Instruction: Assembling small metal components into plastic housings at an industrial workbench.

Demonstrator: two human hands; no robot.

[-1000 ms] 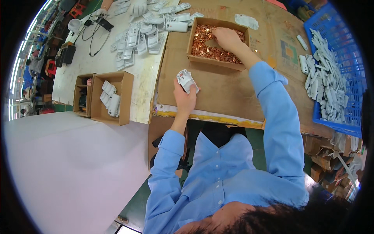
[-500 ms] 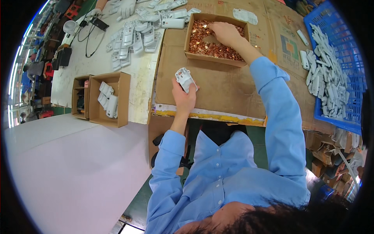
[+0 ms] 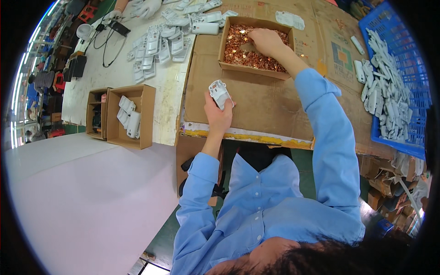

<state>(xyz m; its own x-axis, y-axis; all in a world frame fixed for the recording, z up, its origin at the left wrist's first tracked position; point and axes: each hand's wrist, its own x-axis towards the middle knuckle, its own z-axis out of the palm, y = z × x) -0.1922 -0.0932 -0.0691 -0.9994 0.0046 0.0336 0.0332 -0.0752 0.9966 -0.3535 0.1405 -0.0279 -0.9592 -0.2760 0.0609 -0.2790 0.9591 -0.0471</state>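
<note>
My left hand (image 3: 217,114) is closed round a white plastic housing (image 3: 221,95), a hollow shell with its open inner side up, held above the cardboard-covered bench near its front edge. Beyond it, to the right, stands a shallow cardboard box (image 3: 254,72) filled with small shiny copper-coloured metal pieces (image 3: 236,48). My right hand (image 3: 269,42) reaches into this box, its fingers bent and drawn together at the metal pieces. The fingertips are partly hidden, so what is between them does not show.
Many similar white housings (image 3: 153,43) lie heaped at the far left. A small cardboard box (image 3: 145,114) holds a few more. On the right, a blue plastic basket (image 3: 412,105) carries slim white parts (image 3: 385,91). A co-worker's gloved hand (image 3: 147,8) shows at the far edge.
The view has shifted very slightly. My left hand still holds the housing in nearly the same place, and my right hand stays in the box with its fingers at the copper pieces.
</note>
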